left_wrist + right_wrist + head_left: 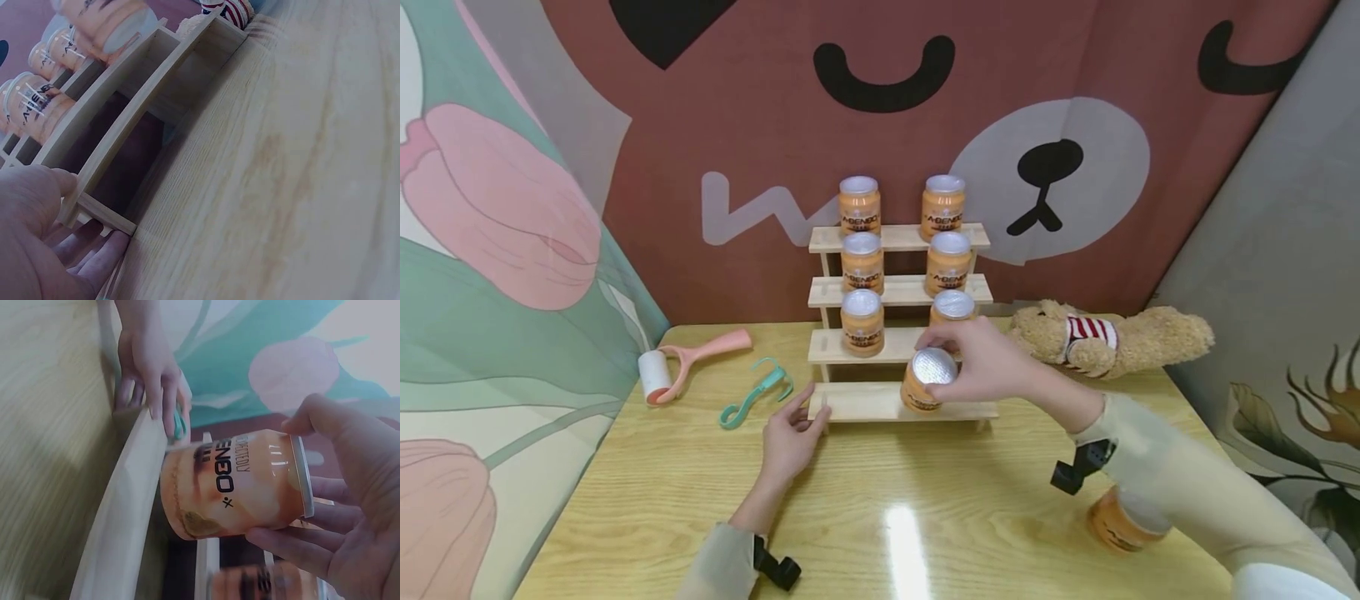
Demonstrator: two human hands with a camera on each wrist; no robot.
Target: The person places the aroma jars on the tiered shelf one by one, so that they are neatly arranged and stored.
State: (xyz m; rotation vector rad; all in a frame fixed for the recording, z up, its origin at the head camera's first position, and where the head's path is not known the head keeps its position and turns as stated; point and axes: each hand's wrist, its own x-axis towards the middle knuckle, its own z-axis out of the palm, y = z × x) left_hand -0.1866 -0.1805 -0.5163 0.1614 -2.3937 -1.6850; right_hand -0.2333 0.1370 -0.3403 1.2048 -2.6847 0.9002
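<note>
My right hand (988,362) holds an orange can (919,392) with a silver lid, fingers and thumb around its top. The can is over the right part of the lowest step of a wooden tiered display rack (857,402). In the right wrist view, the can's (231,484) base is right at the step's edge. My left hand (790,437) grips the left end of that lowest step; in the left wrist view the thumb lies over the board and the fingers curl below it. Similar cans (862,325) stand in two columns on the upper steps.
Another orange can (1116,525) stands on the table at the right, partly hidden by my right sleeve. A pink-handled lint roller (703,350) and a teal hook (756,396) lie to the rack's left. A plush bear (1138,337) lies at the back right. Fabric backdrops surround the table.
</note>
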